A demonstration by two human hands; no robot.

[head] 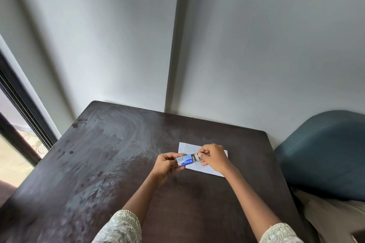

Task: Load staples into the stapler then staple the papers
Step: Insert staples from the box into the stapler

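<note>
Hands point(165, 165) around boxy staple carton point(185, 160) (glossy blue)

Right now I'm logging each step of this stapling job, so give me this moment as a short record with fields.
surface: dark table
left hand: holds the blue staple box by its sleeve end
right hand: pinches the box's inner tray, which is part-way out
papers: white, flat on the table under the hands
stapler: not seen in this view
beside table: blue chair on the right
stage: staple box being opened; nothing stapled yet
</note>
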